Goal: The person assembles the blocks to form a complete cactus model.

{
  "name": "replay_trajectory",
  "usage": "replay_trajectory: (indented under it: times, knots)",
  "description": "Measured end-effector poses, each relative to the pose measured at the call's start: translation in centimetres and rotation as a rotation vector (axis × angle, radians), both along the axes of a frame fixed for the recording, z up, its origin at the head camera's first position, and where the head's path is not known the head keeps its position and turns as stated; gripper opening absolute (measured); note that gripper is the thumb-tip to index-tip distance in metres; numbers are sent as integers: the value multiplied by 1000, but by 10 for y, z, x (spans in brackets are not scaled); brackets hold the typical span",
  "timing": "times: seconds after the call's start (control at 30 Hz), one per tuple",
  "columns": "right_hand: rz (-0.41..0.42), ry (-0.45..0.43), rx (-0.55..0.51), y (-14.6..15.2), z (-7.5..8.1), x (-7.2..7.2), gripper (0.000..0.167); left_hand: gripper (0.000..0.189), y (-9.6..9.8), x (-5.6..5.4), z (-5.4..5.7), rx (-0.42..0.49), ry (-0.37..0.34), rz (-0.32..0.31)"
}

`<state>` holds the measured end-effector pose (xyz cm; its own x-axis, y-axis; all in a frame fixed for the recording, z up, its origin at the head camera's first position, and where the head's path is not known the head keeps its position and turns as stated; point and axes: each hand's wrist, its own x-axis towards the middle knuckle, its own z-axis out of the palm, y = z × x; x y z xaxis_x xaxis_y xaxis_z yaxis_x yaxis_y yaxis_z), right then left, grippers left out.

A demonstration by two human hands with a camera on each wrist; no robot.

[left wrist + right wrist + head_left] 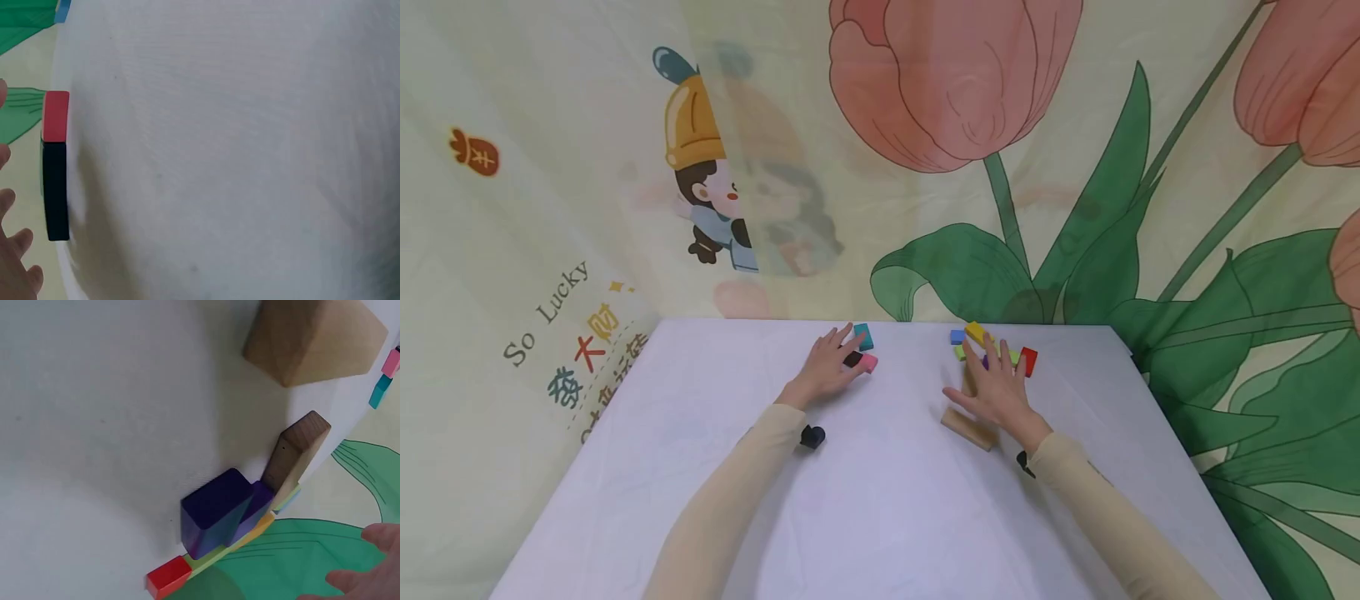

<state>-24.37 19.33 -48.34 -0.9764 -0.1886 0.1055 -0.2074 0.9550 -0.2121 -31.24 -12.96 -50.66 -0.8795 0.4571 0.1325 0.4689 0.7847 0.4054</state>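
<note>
- We see the left hand with its fingers spread, holding nothing. The black block and pink block are at its three o'clock, and the teal block is at two o'clock.
- We see the right hand spread out too, with nothing in its grip, over a bunch of blocks. We can't tell if it touches any.
- The black and pink blocks look end to end, maybe because they were pushed together.
- Around the right hand, the yellow block is at eleven o'clock, the blue block between ten and eleven, and the red block at two. We think they are bunched there so the hand can reach them all.
- One wooden block lies at the right hand's seven o'clock, apart from the bunch.
- The right hand hides part of the bunch from above, but its wrist view shows us a dark purple block crowded by others. That leaves little room for fingers.
- A flowery cloth hangs past the table's twelve o'clock edge.
</note>
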Motion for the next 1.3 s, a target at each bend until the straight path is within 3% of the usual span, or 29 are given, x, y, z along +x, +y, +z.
replay_trajectory:
  times: [0.27, 0.5, 0.97, 1.07, 1.3]
  knots:
    - [-12, -17, -6, 6, -5, 4, 91, 55, -5, -6, -15, 125, -3, 29]
    - [-6, 19, -12, 16, -8, 6, 84, 50, 0, -5, -16, 277, -27, 74]
    - [21, 52, -40, 21, -7, 22, 72, 45, -1, -9, -29, 316, 0, 44]
    - [9, 7, -81, 21, -4, 27, 61, 45, -1, -11, -30, 309, 5, 36]
    - [-27, -265, -211, 15, -1, 40, 46, 45, 0, -13, -33, 283, 11, 39]
